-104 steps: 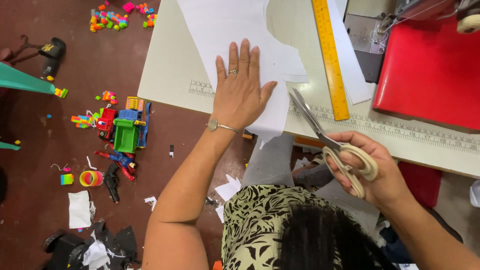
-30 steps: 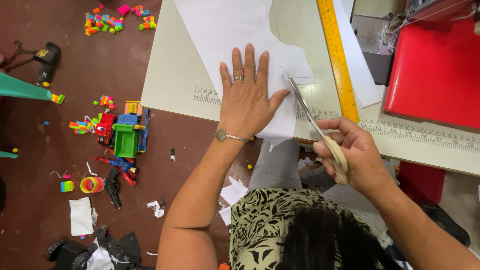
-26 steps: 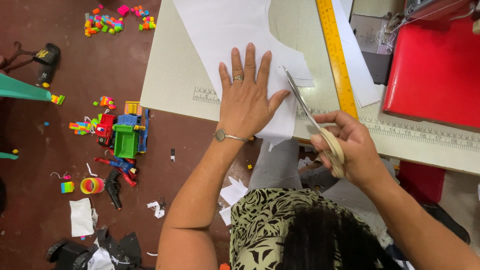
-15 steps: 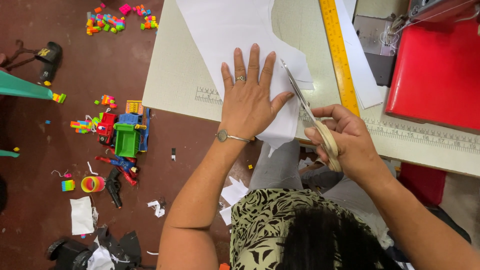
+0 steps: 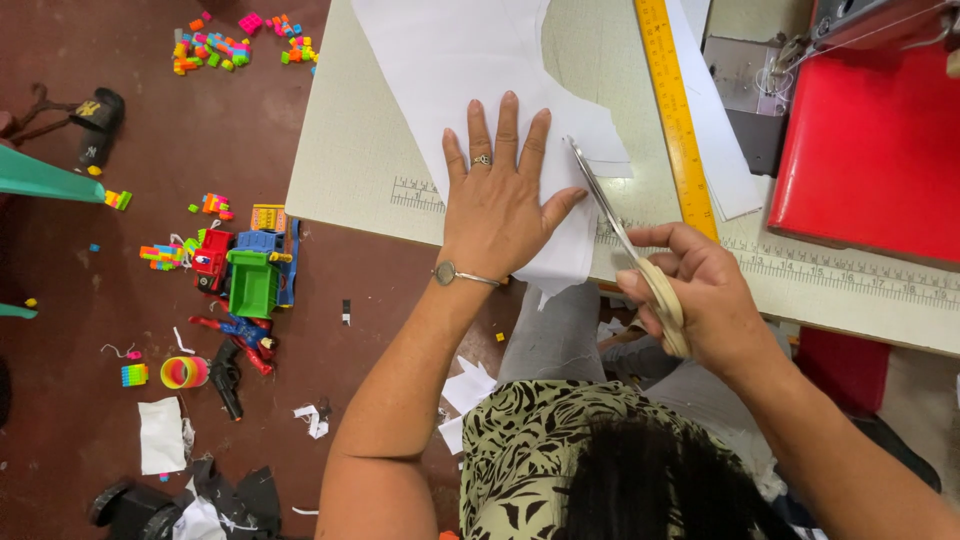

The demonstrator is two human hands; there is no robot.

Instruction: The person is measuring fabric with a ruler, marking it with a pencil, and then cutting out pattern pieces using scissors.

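The left hand (image 5: 503, 205) lies flat and open on the white paper (image 5: 470, 60) (fingers spread); the right hand (image 5: 700, 295) grips scissors (image 5: 610, 215) cutting the paper on the surface (image 5: 350, 170).

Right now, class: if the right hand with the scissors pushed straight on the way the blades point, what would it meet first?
The right hand aims the scissors up and left. They would first meet more of the white paper; the left hand lies just beside that line.
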